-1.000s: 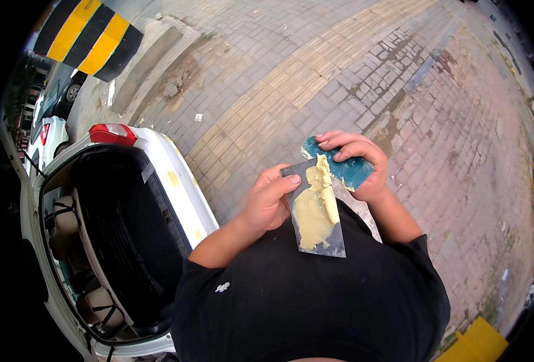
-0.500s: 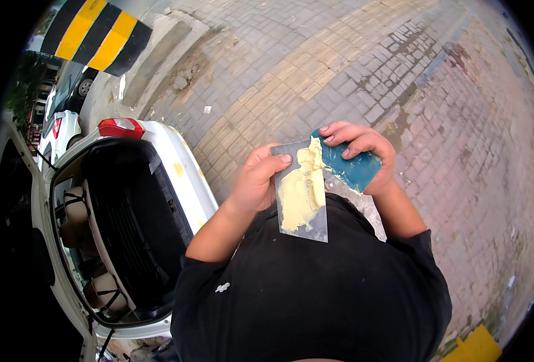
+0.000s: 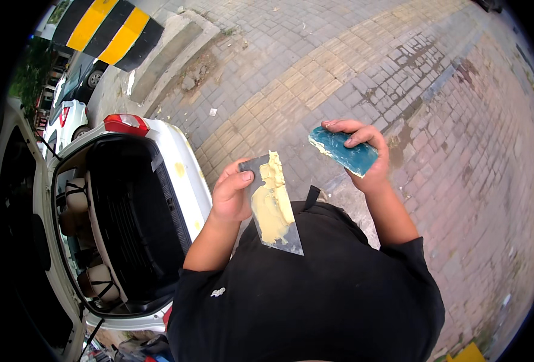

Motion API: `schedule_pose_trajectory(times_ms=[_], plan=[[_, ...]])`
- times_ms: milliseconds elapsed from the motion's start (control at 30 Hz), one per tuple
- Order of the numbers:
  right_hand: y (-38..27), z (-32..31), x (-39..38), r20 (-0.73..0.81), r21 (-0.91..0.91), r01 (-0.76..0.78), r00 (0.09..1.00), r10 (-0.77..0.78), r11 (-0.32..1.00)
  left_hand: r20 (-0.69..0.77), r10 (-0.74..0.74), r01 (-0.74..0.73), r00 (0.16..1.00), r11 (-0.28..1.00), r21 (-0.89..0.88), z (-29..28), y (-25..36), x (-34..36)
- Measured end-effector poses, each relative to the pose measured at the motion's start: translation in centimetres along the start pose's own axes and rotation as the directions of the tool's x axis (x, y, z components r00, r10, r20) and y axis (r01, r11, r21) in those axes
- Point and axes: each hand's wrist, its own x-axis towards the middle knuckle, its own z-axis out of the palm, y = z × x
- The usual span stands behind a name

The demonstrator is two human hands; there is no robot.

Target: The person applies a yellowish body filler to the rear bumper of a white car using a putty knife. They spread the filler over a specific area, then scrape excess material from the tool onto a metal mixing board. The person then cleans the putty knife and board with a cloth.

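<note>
My left hand (image 3: 230, 196) is closed on a thin grey plate (image 3: 290, 244), thumb on top near its upper left corner. A thick pale-yellow paste (image 3: 271, 214) covers much of the plate, heaped along its right edge. My right hand (image 3: 372, 157) grips a flat teal spreader (image 3: 345, 157), fingers over its upper edge, with pale paste smeared along its lower left edge. The two tools are apart, both held in front of my body, the spreader higher and to the right.
At left, a white car (image 3: 185, 181) stands with its rear hatch up and boot (image 3: 128, 223) showing, yellowish patches on its bodywork. Beyond are parked cars (image 3: 62, 120), a black-and-yellow striped block (image 3: 107, 30) and a concrete step (image 3: 176, 42). Brick paving (image 3: 448, 181) stretches right.
The spreader has come away from the plate, up and to the right. My left hand with the plate has moved leftward, leaving a gap between the two tools.
</note>
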Motion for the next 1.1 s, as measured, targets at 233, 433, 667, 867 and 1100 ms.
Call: schedule_pose_trajectory(times_ms=[233, 433, 667, 867, 1100], plan=[[4.0, 2.4, 1.1, -0.092, 0.383, -0.279, 0.937, 0.337, 0.881, -0.105, 0.105, -0.126, 0.989, 0.968, -0.218, -4.5, 0.9, -1.8], [9.2, 7.8, 2.2, -0.043, 0.470, -0.499, 0.811, 0.583, 0.728, -0.163, 0.222, -0.255, 0.961, 0.943, -0.215, -7.7, 3.8, -4.0], [17.0, 16.9, 3.9, 0.026, 0.297, -0.685, 0.702, 0.712, 0.665, -0.299, 0.238, -0.312, 0.924, 0.921, -0.233, -15.7, 8.2, -7.1], [29.4, 25.7, 3.3, 0.139, 0.103, -0.873, 0.487, 0.863, 0.476, -0.460, 0.317, -0.455, 0.829, 0.860, -0.228, -23.4, 13.0, -12.5], [44.3, 36.3, -0.6, 0.357, -0.115, -0.979, 0.114, 0.927, 0.165, -0.722, 0.427, -0.697, 0.545, 0.709, -0.106, -29.6, 15.8, -19.7]])
